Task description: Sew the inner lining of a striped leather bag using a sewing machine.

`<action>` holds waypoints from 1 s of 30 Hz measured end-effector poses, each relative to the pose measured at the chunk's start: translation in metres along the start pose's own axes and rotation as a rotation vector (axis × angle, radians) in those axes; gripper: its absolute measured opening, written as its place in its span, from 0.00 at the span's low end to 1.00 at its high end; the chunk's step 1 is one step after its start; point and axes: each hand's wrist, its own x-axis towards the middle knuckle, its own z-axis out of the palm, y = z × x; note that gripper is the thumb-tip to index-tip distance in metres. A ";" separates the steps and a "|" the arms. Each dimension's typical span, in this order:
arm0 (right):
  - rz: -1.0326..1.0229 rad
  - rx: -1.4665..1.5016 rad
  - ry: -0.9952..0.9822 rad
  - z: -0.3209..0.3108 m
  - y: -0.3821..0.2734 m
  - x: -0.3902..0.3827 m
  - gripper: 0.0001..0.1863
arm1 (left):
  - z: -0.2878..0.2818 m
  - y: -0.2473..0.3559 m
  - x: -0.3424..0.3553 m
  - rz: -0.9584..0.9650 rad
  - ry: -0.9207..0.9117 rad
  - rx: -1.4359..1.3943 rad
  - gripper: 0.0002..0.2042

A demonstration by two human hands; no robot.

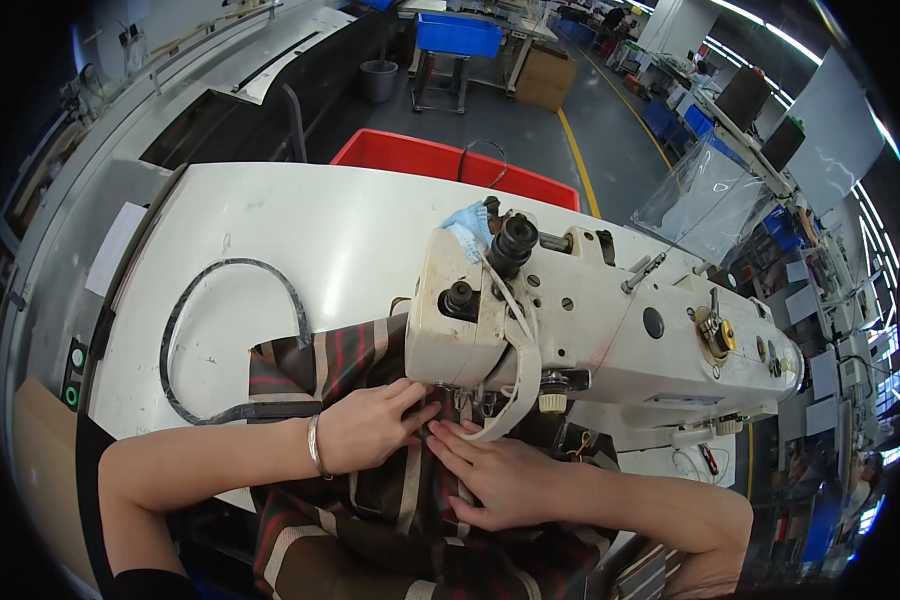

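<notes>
A striped fabric point(380, 495) in dark brown, beige and red lies bunched under the head of a white sewing machine point(610, 310) and spills over the near table edge. Just left of the needle area, my left hand point(370, 428) pinches the fabric, its fingertips close to the presser foot. My right hand point(500, 478) rests on the fabric right of it, fingers stretched forward and thumb apart. The two hands' fingertips nearly meet. The needle is mostly hidden by the machine head and my fingers. A dark narrow strip point(175, 320) loops on the table, one end near my left wrist.
The white tabletop point(350, 240) extends beyond the machine. A red bin point(410, 152) stands past its far edge. A light blue cloth point(468, 230) is tucked on the machine head. Farther off are a blue crate point(458, 36), a grey bucket point(378, 80) and a cardboard box point(545, 78).
</notes>
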 end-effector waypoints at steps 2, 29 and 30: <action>-0.012 0.059 0.025 -0.001 0.003 0.001 0.39 | -0.003 -0.003 0.003 -0.022 -0.077 -0.008 0.26; -0.006 0.281 -0.049 0.015 -0.116 -0.090 0.27 | -0.005 0.132 -0.104 0.008 0.021 -0.169 0.17; 0.091 0.430 0.017 0.009 -0.109 -0.085 0.26 | -0.009 0.129 -0.098 -0.046 0.053 -0.214 0.18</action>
